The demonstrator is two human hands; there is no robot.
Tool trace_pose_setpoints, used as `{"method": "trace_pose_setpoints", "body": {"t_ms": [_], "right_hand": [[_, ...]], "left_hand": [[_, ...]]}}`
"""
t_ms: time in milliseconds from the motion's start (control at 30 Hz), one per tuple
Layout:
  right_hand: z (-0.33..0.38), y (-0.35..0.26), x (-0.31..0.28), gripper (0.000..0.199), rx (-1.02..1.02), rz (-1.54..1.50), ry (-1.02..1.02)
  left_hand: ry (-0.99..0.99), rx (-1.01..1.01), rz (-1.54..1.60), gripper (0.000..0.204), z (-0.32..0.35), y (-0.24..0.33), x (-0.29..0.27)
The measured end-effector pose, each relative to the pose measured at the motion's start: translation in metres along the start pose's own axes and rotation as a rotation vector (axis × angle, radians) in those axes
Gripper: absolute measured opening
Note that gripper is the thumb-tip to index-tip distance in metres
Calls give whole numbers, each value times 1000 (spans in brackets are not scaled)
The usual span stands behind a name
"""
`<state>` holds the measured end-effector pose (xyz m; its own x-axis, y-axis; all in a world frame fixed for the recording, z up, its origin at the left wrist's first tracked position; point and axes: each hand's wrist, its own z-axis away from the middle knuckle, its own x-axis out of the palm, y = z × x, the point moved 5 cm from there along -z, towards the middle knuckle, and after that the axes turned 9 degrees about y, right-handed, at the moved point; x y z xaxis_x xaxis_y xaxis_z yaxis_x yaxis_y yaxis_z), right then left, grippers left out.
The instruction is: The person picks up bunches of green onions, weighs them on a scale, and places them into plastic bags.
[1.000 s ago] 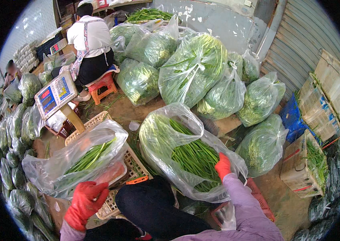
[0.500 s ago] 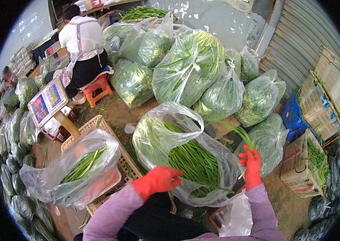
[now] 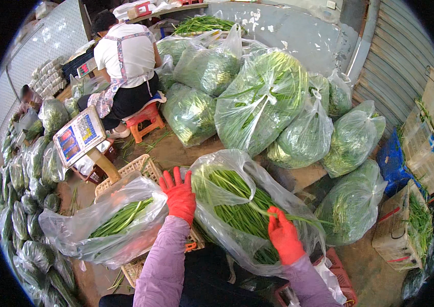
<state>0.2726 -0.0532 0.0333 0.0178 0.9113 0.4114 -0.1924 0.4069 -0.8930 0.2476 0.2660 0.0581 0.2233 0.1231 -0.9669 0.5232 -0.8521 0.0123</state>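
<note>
My right hand (image 3: 284,239), in a red glove, pinches a few long green chives (image 3: 306,220) over the right side of an open clear plastic bag (image 3: 212,163). Inside that bag lies a thick bundle of chives (image 3: 240,204). My left hand (image 3: 180,197), also red-gloved, is raised with its fingers spread and holds nothing. It is between the big bag and a smaller clear bag (image 3: 68,233). A small bunch of chives (image 3: 122,217) lies in the smaller bag, which rests over a tan slatted crate (image 3: 142,166).
A scale display (image 3: 79,137) on a post stands behind the smaller bag. Stuffed bags of greens (image 3: 263,102) are piled ahead, with more packed bags (image 3: 37,256) along the left. A person (image 3: 130,56) sits on an orange stool (image 3: 145,120). Crates (image 3: 396,230) stand at right.
My left hand has lifted from the big bag's near edge, moved up and left, and spread its fingers. My right hand has come left and down over the bag, still holding chives.
</note>
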Motion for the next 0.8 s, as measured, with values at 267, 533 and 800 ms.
{"method": "trace_pose_setpoints", "body": {"t_ms": [267, 533, 800], "right_hand": [[-18, 48, -21, 19, 228, -301, 206], [-4, 81, -36, 21, 501, -488, 283], [-12, 80, 125, 33, 602, -207, -333]], "left_hand": [[-190, 642, 456, 17, 20, 91, -22], [-648, 411, -408, 24, 9, 57, 23], [248, 4, 528, 39, -21, -48, -20]]}}
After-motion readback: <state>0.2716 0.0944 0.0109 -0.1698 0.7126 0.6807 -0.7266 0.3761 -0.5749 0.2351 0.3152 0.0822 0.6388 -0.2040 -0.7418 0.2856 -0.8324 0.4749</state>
